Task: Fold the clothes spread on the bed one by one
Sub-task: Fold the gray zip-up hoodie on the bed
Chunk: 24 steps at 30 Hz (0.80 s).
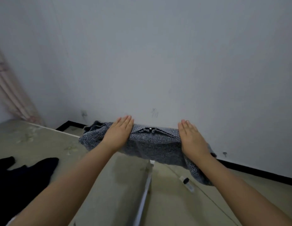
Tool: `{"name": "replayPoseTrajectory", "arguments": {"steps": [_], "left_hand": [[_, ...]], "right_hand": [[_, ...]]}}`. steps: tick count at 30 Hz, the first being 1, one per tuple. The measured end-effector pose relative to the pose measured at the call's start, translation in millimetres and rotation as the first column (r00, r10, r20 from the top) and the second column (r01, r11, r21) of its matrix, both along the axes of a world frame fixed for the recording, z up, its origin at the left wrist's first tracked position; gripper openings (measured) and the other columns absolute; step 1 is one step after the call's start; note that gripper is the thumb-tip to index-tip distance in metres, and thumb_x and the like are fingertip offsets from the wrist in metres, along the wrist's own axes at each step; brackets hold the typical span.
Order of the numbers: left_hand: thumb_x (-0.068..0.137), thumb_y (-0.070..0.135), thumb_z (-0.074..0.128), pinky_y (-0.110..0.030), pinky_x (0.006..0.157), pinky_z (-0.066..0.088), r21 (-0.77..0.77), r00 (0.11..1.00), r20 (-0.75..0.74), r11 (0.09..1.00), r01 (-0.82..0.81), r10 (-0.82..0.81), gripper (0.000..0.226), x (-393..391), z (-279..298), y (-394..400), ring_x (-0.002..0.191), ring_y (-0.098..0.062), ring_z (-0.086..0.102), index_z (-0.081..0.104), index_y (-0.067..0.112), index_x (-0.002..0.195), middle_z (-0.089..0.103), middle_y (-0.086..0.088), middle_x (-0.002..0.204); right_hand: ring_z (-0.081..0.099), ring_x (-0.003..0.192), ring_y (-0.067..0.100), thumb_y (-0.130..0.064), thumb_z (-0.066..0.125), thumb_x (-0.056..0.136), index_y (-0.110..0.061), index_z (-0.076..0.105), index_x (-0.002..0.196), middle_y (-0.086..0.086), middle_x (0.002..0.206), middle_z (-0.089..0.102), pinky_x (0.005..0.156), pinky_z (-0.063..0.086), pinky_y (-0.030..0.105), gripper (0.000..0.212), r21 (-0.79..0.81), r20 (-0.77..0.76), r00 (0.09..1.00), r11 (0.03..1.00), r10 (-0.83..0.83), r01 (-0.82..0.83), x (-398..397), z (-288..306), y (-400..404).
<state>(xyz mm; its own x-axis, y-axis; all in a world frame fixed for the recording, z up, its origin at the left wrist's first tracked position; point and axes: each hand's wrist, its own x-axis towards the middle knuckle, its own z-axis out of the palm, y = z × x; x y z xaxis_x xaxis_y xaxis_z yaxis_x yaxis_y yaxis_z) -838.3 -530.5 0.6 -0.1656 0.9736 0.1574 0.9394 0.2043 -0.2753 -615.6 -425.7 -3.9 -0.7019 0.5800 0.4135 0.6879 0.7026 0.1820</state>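
Note:
A grey-blue knit garment (pixel 151 144) with a zipper at its top edge is bunched into a thick band and held up in the air in front of the wall. My left hand (pixel 119 132) lies on its left part with fingers straight and together. My right hand (pixel 192 137) lies on its right part the same way. Both thumbs are hidden under the fabric, which hangs below the palms; a loose end droops past my right wrist. The bed (pixel 44 144), with a pale patterned sheet, lies below and to the left.
Dark clothes (pixel 26 175) lie spread on the bed at the lower left. A pale rail (pixel 146 188) marks the bed's edge. A small bottle (pixel 187 183) lies on the floor to the right. A black baseboard (pixel 256 173) runs along the wall; a curtain (pixel 13 95) hangs at the left.

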Motion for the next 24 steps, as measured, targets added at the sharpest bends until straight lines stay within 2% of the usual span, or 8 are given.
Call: {"name": "replayPoseTrajectory", "arguments": {"steps": [2, 7, 9, 10, 12, 13, 14, 24], "left_hand": [[0.094, -0.001, 0.023, -0.03, 0.113, -0.009, 0.022, 1.0, -0.011, 1.0, -0.003, 0.003, 0.06, 1, 18, 43, 0.142, -0.02, -0.008, -0.011, 0.004, 0.143, -0.01, -0.011, 0.154], [0.092, -0.003, 0.024, -0.03, 0.114, -0.008, 0.084, 0.998, -0.041, 0.995, -0.046, 0.05, 0.062, -26, 53, 137, 0.142, -0.02, -0.009, -0.01, 0.005, 0.144, -0.01, -0.011, 0.154], [0.092, -0.003, 0.025, -0.03, 0.114, -0.006, 0.111, 0.996, -0.033, 0.991, -0.079, 0.084, 0.063, -47, 62, 175, 0.142, -0.02, -0.008, -0.009, 0.005, 0.144, -0.009, -0.011, 0.154], [0.092, -0.004, 0.026, -0.03, 0.114, -0.005, 0.115, 0.995, -0.031, 0.989, -0.093, 0.097, 0.063, -59, 67, 194, 0.142, -0.02, -0.007, -0.008, 0.005, 0.144, -0.008, -0.011, 0.154], [0.091, -0.006, 0.026, -0.03, 0.114, -0.003, 0.114, 0.992, -0.035, 0.987, -0.117, 0.122, 0.063, -86, 76, 234, 0.143, -0.02, -0.005, -0.006, 0.005, 0.145, -0.007, -0.011, 0.154], [0.091, -0.005, 0.026, -0.031, 0.114, -0.002, 0.118, 0.99, -0.042, 0.985, -0.129, 0.135, 0.063, -102, 81, 255, 0.143, -0.021, -0.004, -0.006, 0.005, 0.145, -0.006, -0.012, 0.154], [0.091, -0.005, 0.027, -0.031, 0.114, -0.001, 0.123, 0.988, -0.044, 0.982, -0.141, 0.147, 0.063, -120, 84, 275, 0.143, -0.021, -0.003, -0.005, 0.004, 0.145, -0.005, -0.012, 0.154], [0.092, -0.003, 0.028, -0.032, 0.114, -0.004, 0.186, 0.953, -0.049, 0.941, -0.284, 0.298, 0.063, -270, 102, 429, 0.143, -0.022, -0.004, -0.005, 0.005, 0.145, -0.004, -0.012, 0.155]], "right_hand": [[0.064, 0.087, 0.046, 0.022, 0.077, 0.026, 0.019, 0.062, 0.097, 0.036, 0.098, 0.063, 0.069, 0.051, 0.054, 0.072, 0.053, -0.014, 1.0, 0.998, 0.02, -0.019, 2, 15, 47], [0.067, 0.086, 0.041, 0.021, 0.077, 0.02, 0.016, 0.065, 0.094, 0.031, 0.096, 0.066, 0.07, 0.052, 0.049, 0.075, 0.157, -0.039, 0.996, 0.985, 0.074, -0.067, -31, 45, 157], [0.065, 0.09, 0.041, 0.021, 0.077, 0.026, 0.016, 0.063, 0.098, 0.033, 0.1, 0.064, 0.074, 0.052, 0.049, 0.074, 0.148, -0.044, 0.994, 0.985, 0.097, -0.09, -58, 57, 198], [0.061, 0.099, 0.044, 0.021, 0.075, 0.036, 0.018, 0.057, 0.107, 0.036, 0.109, 0.059, 0.083, 0.049, 0.049, 0.073, 0.145, -0.058, 0.993, 0.985, 0.099, -0.09, -73, 61, 218], [0.03, 0.133, 0.043, 0.017, 0.053, 0.072, 0.016, 0.022, 0.136, 0.036, 0.142, 0.024, 0.111, 0.021, 0.044, 0.071, 0.134, -0.022, 0.996, 0.987, 0.088, -0.084, -106, 66, 264], [0.011, 0.141, 0.036, 0.013, 0.037, 0.082, 0.009, 0.004, 0.142, 0.029, 0.15, 0.006, 0.115, 0.004, 0.037, 0.068, 0.1, 0.004, 0.993, 0.988, 0.12, -0.12, -122, 69, 288], [0.001, 0.143, 0.031, 0.011, 0.028, 0.086, 0.004, -0.004, 0.143, 0.024, 0.152, -0.004, 0.115, -0.005, 0.033, 0.067, 0.042, 0.024, 0.992, 0.992, 0.122, -0.123, -139, 74, 312], [-0.002, 0.143, 0.029, 0.009, 0.027, 0.087, 0.003, -0.006, 0.143, 0.022, 0.153, -0.005, 0.115, -0.007, 0.033, 0.066, 0.066, 0.069, 0.961, 0.96, 0.269, -0.273, -309, 99, 502]]}}
